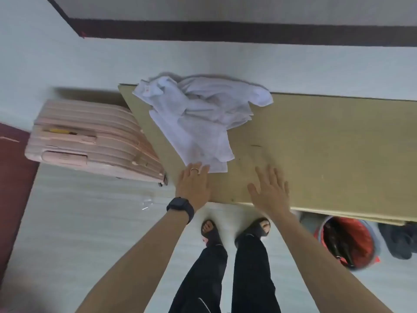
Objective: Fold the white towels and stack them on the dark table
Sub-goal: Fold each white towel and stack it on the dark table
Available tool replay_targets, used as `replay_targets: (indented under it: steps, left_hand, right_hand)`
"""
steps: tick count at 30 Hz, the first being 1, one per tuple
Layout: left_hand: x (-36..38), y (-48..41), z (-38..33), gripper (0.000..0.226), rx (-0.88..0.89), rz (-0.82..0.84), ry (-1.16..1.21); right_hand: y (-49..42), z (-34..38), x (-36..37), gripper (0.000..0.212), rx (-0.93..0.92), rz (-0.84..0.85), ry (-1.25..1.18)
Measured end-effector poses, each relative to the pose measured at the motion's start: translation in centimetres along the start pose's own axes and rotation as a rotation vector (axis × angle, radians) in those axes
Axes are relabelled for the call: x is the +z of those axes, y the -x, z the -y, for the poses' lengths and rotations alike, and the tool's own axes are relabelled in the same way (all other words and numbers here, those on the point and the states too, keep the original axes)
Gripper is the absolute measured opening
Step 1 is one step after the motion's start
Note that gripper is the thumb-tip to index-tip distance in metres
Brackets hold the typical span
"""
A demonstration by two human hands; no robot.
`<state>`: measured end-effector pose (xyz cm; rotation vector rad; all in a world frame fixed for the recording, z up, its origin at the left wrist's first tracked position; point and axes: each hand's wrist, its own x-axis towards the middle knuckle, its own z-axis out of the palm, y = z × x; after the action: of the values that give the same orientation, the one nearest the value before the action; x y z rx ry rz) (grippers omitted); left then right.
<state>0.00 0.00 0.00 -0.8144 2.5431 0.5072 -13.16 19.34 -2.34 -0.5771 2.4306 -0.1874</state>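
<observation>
A heap of crumpled white towels (198,109) lies on the left end of a tan-topped table (327,154), with one flat towel corner reaching toward the near edge. My left hand (194,184), wearing a ring and a black wrist watch, rests flat at the table's near edge, its fingertips touching that towel corner. My right hand (268,190) hovers or rests flat on bare tabletop to the right, fingers spread, holding nothing.
A pink hard-shell suitcase (90,141) stands against the table's left end. Under the table's right part sit a red-lined bin (347,240) and dark shoes (399,242). My feet in black sandals stand on pale floor. A wall runs behind the table.
</observation>
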Motion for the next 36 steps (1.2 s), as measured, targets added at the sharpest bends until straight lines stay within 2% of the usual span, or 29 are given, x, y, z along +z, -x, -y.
replay_targets:
  steps: [2,4,8,11,13,15,17,18,21,23,24,26,28,30,32,36]
  left_hand:
    - [0.5,-1.7,0.0,0.051,-0.027,-0.036,-0.023]
    - [1.3,-2.4,0.7,0.041,-0.017,-0.152,-0.060]
    - [2.2,-3.3,1.2,0.033,0.083,-0.327,-0.271]
    - [1.1,-3.9,1.6,0.027,0.144,-0.364,-0.330]
    - [-0.3,-4.5,1.6,0.024,0.155,-0.315,-0.334]
    - [-2.3,-4.8,1.6,0.018,0.138,-0.244,-0.252]
    - [-4.7,-5.1,1.6,0.005,0.065,-0.249,-0.066]
    - [-6.3,-4.9,1.4,0.009,0.026,-0.246,0.031]
    - [-11.8,-3.9,0.8,0.014,0.069,-0.325,0.238]
    - [-16.3,-3.0,0.2,0.015,0.099,-0.335,0.308]
    - [-18.7,-2.6,-0.1,0.015,0.113,-0.317,0.335]
    - [-23.4,-1.5,-1.0,0.013,0.150,-0.266,0.381]
    - [-27.5,-0.1,-2.2,0.012,0.216,-0.243,0.431]
    - [-30.6,1.6,-3.6,0.012,0.300,-0.244,0.442]
    - [-32.8,3.1,-5.1,0.010,0.399,-0.249,0.403]
    - [-35.0,5.0,-7.7,0.014,0.535,-0.258,0.337]
  right_hand:
    - [-1.4,-0.9,1.1,0.067,-0.034,-0.113,0.072]
    - [-1.7,-1.4,2.4,0.067,-0.065,-0.177,0.133]
    - [-2.1,-1.6,3.2,0.067,-0.044,-0.188,0.154]
    - [-2.1,-1.6,3.1,0.068,-0.041,-0.187,0.146]
    - [-2.0,-1.4,2.9,0.069,-0.052,-0.172,0.135]
    - [-1.9,-1.3,2.4,0.069,-0.049,-0.142,0.117]
    - [-1.9,-1.2,1.6,0.069,-0.048,-0.087,0.095]
    - [-1.7,-1.1,1.0,0.070,-0.061,-0.049,0.092]
    - [-1.4,-0.6,-1.8,0.085,-0.059,0.126,0.125]
    - [-1.2,1.4,-5.9,0.090,0.021,0.265,0.014]
    - [-0.9,2.7,-8.3,0.090,0.045,0.272,-0.107]
    - [0.4,5.6,-13.0,0.083,-0.016,0.107,-0.371]
    - [2.6,8.7,-17.3,0.081,-0.159,-0.111,-0.555]
    - [5.0,11.3,-21.1,0.082,-0.310,-0.222,-0.644]
    - [7.0,13.3,-24.2,0.076,-0.436,-0.254,-0.619]
    - [9.2,14.6,-28.5,0.026,-0.562,-0.371,-0.597]
